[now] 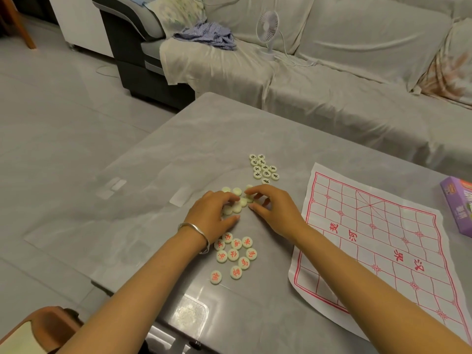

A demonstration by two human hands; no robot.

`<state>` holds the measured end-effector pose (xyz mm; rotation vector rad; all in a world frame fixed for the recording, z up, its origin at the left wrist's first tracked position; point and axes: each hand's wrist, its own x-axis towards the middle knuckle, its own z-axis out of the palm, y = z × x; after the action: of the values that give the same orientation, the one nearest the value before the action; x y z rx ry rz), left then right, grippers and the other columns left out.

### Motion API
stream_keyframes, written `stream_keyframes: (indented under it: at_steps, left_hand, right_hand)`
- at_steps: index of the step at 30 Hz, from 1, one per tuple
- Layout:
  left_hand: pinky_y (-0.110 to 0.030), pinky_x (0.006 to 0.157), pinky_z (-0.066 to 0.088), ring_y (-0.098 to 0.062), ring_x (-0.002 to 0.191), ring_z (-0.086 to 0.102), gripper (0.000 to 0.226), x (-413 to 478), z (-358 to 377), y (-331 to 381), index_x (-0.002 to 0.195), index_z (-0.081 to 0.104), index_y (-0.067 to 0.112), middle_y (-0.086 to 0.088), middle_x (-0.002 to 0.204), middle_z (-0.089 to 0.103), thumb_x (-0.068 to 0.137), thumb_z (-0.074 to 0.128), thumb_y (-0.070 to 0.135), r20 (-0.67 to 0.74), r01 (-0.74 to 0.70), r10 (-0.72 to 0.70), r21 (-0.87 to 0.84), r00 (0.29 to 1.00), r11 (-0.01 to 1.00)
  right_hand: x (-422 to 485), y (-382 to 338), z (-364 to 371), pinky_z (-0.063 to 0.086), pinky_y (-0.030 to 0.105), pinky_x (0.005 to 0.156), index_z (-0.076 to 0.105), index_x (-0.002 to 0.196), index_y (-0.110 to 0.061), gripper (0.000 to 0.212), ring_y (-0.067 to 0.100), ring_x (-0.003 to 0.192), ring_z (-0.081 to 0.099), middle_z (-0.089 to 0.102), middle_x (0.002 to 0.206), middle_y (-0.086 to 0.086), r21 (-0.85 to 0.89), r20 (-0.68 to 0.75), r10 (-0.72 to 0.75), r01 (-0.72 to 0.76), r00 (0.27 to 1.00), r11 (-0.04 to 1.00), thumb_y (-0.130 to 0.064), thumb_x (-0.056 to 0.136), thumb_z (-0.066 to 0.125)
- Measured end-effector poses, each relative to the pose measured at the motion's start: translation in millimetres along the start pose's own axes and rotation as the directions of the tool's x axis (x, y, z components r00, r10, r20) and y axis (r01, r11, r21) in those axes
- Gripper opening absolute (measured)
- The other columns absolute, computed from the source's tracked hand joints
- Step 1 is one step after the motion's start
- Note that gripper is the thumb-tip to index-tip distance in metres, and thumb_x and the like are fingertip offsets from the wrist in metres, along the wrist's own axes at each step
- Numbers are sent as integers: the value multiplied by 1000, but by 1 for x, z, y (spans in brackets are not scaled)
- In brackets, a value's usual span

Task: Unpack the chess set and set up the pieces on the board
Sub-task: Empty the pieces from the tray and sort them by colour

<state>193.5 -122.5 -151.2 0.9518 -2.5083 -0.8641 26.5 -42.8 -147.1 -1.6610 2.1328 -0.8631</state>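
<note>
A paper Chinese-chess board (378, 241) with red lines lies flat on the right of the grey table (229, 139); no pieces are on it. Left of it, several cream discs with red characters (236, 254) lie face up near me. Several discs with black characters (264, 168) sit farther back. Between those groups is a pile of face-down blank discs (237, 192). My left hand (213, 217), a silver bangle on its wrist, has curled fingers on that pile. My right hand (272, 208) pinches a disc (249, 199) at the pile's right side.
A purple box (458, 205) stands at the table's right edge beyond the board. Clear tape patches (112, 186) lie on the table's left. A covered sofa (332, 72) with a small white fan (268, 31) is behind the table. A brown stool (43, 328) is at the lower left.
</note>
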Motion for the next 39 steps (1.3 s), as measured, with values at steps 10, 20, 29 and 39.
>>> stream_keyframes:
  at_steps: [10, 20, 29, 39]
  left_hand:
    - [-19, 73, 42, -8, 79, 49, 31, -1, 1, 0, 103, 65, 23, 8, 93, 54, 76, 73, 33, -19, -73, 72, -29, 997, 997]
    - [-26, 71, 44, -12, 73, 49, 22, 2, -3, 1, 94, 71, 15, -2, 88, 60, 83, 65, 33, -6, -77, 77, -2, 997, 997]
    - [-4, 59, 36, -6, 72, 53, 19, 14, -9, 3, 96, 72, 15, -2, 89, 69, 86, 62, 28, 13, 40, -39, -119, 999, 992]
    - [-4, 56, 35, 0, 65, 50, 11, 15, -2, 3, 93, 71, 20, 7, 78, 62, 86, 63, 25, -15, 84, -87, -125, 996, 989]
  right_hand:
    - [-26, 3, 2, 40, 11, 69, 68, 109, -25, 25, 2, 80, 50, 57, 93, -11, 14, 11, -69, 69, 998, 998, -31, 85, 65]
    - [-28, 5, -2, 39, 10, 72, 70, 103, -13, 31, 8, 83, 54, 62, 95, 0, -125, -24, -133, 129, 991, 984, -35, 92, 52]
    - [2, -4, -16, 46, 17, 71, 67, 102, -16, 17, 7, 73, 57, 65, 91, 0, -38, 53, 19, -17, 998, 999, -26, 90, 59]
    - [4, 12, -24, 41, 17, 69, 66, 101, -18, 15, 7, 78, 49, 58, 96, -3, -74, 24, 88, -86, 996, 994, -25, 89, 60]
